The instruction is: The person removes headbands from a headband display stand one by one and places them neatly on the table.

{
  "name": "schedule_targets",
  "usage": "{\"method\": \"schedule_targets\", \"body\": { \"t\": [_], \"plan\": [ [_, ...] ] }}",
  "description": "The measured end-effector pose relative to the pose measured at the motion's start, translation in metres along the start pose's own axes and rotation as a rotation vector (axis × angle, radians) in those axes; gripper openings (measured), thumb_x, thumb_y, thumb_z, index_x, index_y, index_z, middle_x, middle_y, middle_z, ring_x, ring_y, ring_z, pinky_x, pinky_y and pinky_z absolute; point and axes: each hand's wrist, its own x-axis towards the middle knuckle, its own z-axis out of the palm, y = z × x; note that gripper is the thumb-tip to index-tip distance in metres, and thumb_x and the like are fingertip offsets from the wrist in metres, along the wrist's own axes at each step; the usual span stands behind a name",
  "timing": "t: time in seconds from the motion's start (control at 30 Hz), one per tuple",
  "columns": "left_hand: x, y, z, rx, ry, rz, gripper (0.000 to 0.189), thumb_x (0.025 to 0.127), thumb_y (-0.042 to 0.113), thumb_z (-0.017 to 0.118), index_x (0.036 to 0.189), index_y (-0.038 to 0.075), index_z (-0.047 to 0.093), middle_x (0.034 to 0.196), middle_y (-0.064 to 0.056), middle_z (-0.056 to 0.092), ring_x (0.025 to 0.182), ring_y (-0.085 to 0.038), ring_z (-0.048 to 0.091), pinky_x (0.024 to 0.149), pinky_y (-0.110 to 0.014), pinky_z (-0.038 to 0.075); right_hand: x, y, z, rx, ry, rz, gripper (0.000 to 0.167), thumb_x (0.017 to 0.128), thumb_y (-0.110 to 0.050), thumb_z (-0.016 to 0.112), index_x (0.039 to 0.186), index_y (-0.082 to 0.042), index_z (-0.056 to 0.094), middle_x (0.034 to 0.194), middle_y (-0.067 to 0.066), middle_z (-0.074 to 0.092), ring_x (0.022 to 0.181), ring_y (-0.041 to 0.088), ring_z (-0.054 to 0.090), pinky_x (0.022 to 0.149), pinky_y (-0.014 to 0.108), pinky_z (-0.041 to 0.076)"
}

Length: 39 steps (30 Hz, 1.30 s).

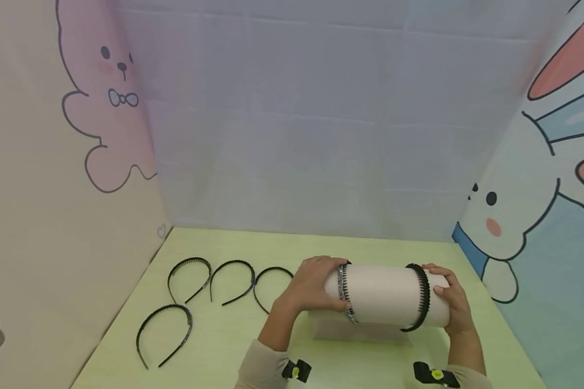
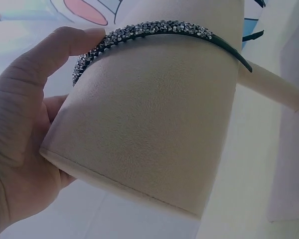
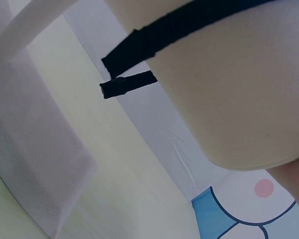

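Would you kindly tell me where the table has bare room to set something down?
Bare table shows between the front headband and the left sleeve, and right of the right hand. The roll is crowded with two headbands and both hands.

Pale, smooth cylinder (image 1: 382, 297), horizontal at lower right of the frame. Two headbands arch over it: a silver-glittered headband (image 1: 342, 284) toward its left end, a toothed black headband (image 1: 425, 294) toward its right.
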Motion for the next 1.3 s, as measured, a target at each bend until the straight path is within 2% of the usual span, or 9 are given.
{"method": "schedule_targets", "body": {
  "t": [0.13, 0.37, 0.5, 0.8, 1.1, 1.3],
  "plan": [
    [-0.003, -0.002, 0.001, -0.038, 0.033, 0.027, 0.079, 0.062, 0.051, 0.077, 0.13, 0.018, 0.053, 0.124, 0.008, 0.054, 0.118, -0.012, 0.045, 0.097, -0.038, 0.033, -0.001, 0.0, 0.0, -0.013, 0.022, 0.02, 0.042, 0.089, 0.009, 0.025, 0.115, -0.007, 0.054, 0.125, 0.006, 0.048, 0.113, 0.018, 0.045, 0.088, 0.027, 0.041],
    [-0.006, -0.008, 0.004, -0.104, 0.069, 0.035, 0.075, 0.063, 0.049, 0.077, 0.127, 0.019, 0.053, 0.133, 0.004, 0.049, 0.124, -0.013, 0.04, 0.1, -0.04, 0.031, 0.0, 0.001, -0.001, 0.015, -0.028, -0.012, 0.044, 0.088, 0.01, 0.023, 0.118, -0.004, 0.052, 0.127, 0.006, 0.047, 0.116, 0.018, 0.043, 0.091, 0.026, 0.038],
    [-0.008, -0.011, 0.005, -0.138, 0.077, 0.045, 0.072, 0.064, 0.049, 0.077, 0.126, 0.021, 0.053, 0.135, 0.005, 0.047, 0.125, -0.012, 0.039, 0.1, -0.041, 0.03, 0.001, 0.001, -0.001, 0.019, -0.036, -0.023, 0.045, 0.088, 0.011, 0.022, 0.118, -0.003, 0.052, 0.128, 0.007, 0.047, 0.116, 0.018, 0.043, 0.091, 0.026, 0.038],
    [-0.013, -0.016, 0.008, -0.213, 0.143, 0.098, 0.065, 0.065, 0.044, 0.078, 0.121, 0.021, 0.055, 0.137, 0.007, 0.045, 0.125, -0.012, 0.039, 0.1, -0.043, 0.029, 0.0, 0.001, -0.001, 0.031, -0.028, -0.026, 0.045, 0.088, 0.012, 0.022, 0.117, -0.003, 0.053, 0.126, 0.007, 0.048, 0.115, 0.018, 0.044, 0.09, 0.026, 0.039],
    [-0.02, -0.021, 0.014, -0.27, 0.204, 0.073, 0.063, 0.062, 0.043, 0.081, 0.117, 0.024, 0.056, 0.132, 0.006, 0.05, 0.12, -0.013, 0.043, 0.097, -0.046, 0.032, -0.002, 0.003, -0.001, 0.039, -0.007, -0.01, 0.043, 0.089, 0.01, 0.025, 0.119, -0.003, 0.053, 0.128, 0.007, 0.048, 0.117, 0.018, 0.043, 0.091, 0.026, 0.038],
    [-0.022, -0.021, 0.018, -0.284, 0.215, 0.024, 0.074, 0.054, 0.05, 0.084, 0.117, 0.026, 0.052, 0.135, 0.007, 0.046, 0.121, -0.012, 0.04, 0.093, -0.048, 0.034, -0.002, 0.002, -0.001, 0.025, 0.012, -0.019, 0.041, 0.089, 0.009, 0.026, 0.118, -0.001, 0.052, 0.126, 0.006, 0.049, 0.116, 0.018, 0.043, 0.09, 0.026, 0.038]
  ]
}}
